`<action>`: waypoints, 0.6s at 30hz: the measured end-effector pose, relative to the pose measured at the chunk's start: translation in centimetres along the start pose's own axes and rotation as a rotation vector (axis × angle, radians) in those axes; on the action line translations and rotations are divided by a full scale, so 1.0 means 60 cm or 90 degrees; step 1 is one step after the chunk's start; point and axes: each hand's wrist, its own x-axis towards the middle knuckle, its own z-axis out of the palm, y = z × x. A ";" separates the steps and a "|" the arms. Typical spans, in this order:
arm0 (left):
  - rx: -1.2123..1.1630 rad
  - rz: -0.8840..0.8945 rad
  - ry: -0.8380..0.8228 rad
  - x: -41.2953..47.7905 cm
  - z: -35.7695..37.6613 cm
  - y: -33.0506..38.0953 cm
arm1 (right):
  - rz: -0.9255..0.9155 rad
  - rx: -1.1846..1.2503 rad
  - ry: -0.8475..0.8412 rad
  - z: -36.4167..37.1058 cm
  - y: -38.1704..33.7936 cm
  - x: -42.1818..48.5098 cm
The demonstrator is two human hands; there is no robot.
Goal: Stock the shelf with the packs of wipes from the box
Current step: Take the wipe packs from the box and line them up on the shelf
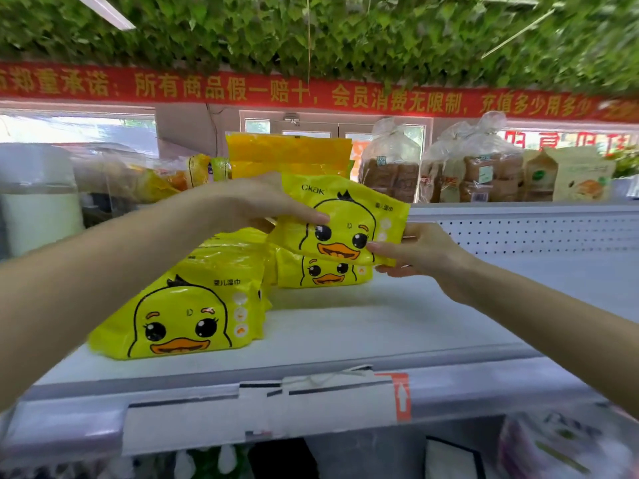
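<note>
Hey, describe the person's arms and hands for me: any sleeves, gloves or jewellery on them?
Both arms are bare as far as the view shows: there is no sleeve on the left forearm or the right forearm. The left hand and the right hand wear no gloves. No watch, bracelet or ring shows on the wrists or fingers.

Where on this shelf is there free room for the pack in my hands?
The shelf is bare right of the rear duck pack, before the perforated panel, and a strip along the front edge. The left is crowded: the front pack and stacks behind it.
</note>
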 end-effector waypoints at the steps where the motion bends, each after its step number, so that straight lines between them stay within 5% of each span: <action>1: 0.021 -0.007 -0.015 0.014 -0.002 -0.004 | 0.008 -0.014 0.008 0.000 0.003 -0.002; 9: 0.255 0.027 -0.078 0.069 0.028 -0.025 | 0.047 -0.156 0.080 0.009 0.038 0.032; 18: 0.666 0.055 -0.016 0.080 0.049 -0.033 | 0.069 -0.360 0.068 0.047 0.058 0.073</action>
